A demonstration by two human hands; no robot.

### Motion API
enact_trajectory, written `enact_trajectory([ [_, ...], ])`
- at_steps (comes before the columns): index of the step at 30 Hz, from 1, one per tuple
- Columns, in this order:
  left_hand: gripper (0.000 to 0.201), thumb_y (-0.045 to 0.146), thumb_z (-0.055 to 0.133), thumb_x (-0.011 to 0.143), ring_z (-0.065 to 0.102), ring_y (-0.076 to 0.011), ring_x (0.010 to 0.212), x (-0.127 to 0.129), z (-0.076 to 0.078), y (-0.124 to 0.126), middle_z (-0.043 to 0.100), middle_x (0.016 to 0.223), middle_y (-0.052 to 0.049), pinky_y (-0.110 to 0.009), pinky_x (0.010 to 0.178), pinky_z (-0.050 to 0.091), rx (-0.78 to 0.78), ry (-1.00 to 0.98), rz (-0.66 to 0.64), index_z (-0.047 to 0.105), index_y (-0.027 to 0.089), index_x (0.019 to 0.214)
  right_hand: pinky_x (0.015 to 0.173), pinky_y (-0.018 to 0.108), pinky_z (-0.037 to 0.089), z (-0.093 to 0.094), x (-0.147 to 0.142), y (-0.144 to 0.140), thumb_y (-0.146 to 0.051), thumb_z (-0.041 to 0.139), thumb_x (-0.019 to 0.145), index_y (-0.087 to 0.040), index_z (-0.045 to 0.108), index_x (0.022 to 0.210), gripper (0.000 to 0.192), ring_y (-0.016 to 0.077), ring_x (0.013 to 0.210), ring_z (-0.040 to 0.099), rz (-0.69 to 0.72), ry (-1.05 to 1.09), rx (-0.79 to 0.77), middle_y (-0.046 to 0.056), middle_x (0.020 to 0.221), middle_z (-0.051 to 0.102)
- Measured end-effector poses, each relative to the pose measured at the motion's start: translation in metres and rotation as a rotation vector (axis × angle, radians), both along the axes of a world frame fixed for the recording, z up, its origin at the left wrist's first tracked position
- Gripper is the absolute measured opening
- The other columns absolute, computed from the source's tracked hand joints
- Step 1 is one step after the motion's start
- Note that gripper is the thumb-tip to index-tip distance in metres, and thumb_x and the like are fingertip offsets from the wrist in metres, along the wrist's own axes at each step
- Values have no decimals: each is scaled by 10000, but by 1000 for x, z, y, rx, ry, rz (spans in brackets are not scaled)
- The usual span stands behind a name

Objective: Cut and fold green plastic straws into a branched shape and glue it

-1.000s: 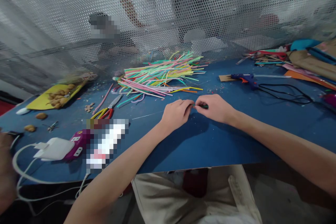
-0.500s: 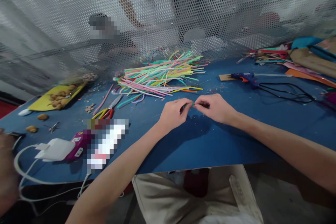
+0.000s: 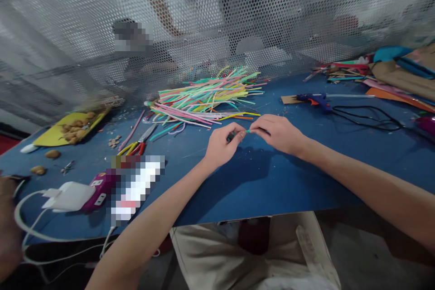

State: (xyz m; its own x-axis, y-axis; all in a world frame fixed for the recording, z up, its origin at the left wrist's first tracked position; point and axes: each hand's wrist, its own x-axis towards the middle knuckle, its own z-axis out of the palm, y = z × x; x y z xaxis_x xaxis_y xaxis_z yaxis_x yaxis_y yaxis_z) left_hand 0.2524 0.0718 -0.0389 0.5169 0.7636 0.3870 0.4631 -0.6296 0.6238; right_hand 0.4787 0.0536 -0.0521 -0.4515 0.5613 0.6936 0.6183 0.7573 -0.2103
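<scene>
Perforated metal mesh (image 3: 217, 18) backs your blue bench (image 3: 272, 176), and both your hands meet just above its middle; your left hand (image 3: 222, 145) pinches a short green piece (image 3: 247, 131) at one end, fingers pressed together around it, while your right hand (image 3: 277, 132) pinches the other end between thumb and fingertips; the piece spans the small gap between the two hands, clear of the bench surface, and it is too small to tell exactly what it is; judging from that grip, you would do well to keep both pinches close to the gap so the thin piece does not bend where you do not want it, and to work it in small, even turns; the heap of coloured sticks (image 3: 207, 97) lies just beyond your hands, the blue glue gun (image 3: 312, 99) sits off to the right, and the red-handled pliers (image 3: 137, 145) rest to the left, all well apart from the piece.
</scene>
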Motion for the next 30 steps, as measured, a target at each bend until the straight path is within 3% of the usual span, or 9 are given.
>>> enact_trajectory([
  [5, 268, 400, 543, 987, 612, -111, 645, -3, 0, 2, 723, 753, 13, -229, 618, 432, -16, 5, -56, 695, 182, 947, 869, 353, 540, 3, 2, 1, -236, 545, 1014, -192, 718, 979, 183, 208, 892, 678, 12, -25, 57, 74, 946, 761],
  [11, 327, 379, 638, 948, 667, -119, 681, -7, -8, 5, 783, 931, 9, -252, 687, 471, 275, 158, 53, 622, 230, 1239, 892, 365, 515, 3, 6, 0, -299, 558, 1021, -194, 704, 1054, 182, 215, 941, 679, -37, -90, 52, 69, 1028, 767],
  [15, 274, 372, 654, 954, 722, -148, 829, -8, -13, 9, 784, 957, 0, -262, 765, 502, 434, 140, 51, 622, 231, 1187, 885, 392, 487, 2, 6, -2, -325, 602, 997, -203, 706, 1133, 210, 244, 1005, 679, -85, -116, 18, 72, 1111, 769],
  [21, 153, 343, 609, 994, 704, -154, 838, -7, -16, 12, 746, 908, -32, -263, 763, 516, 538, 152, -8, 644, 202, 1043, 838, 361, 467, -1, -1, -4, -381, 598, 1003, -224, 719, 1029, 200, 221, 951, 689, -93, -63, -20, 43, 1026, 787],
  [30, 197, 309, 576, 1016, 728, -162, 948, -11, -13, 21, 781, 1028, -50, -273, 873, 543, 595, 193, -69, 699, 200, 1123, 806, 369, 436, 2, 14, 4, -363, 600, 997, -228, 722, 949, 188, 214, 889, 670, -158, -56, -3, 26, 980, 792],
])
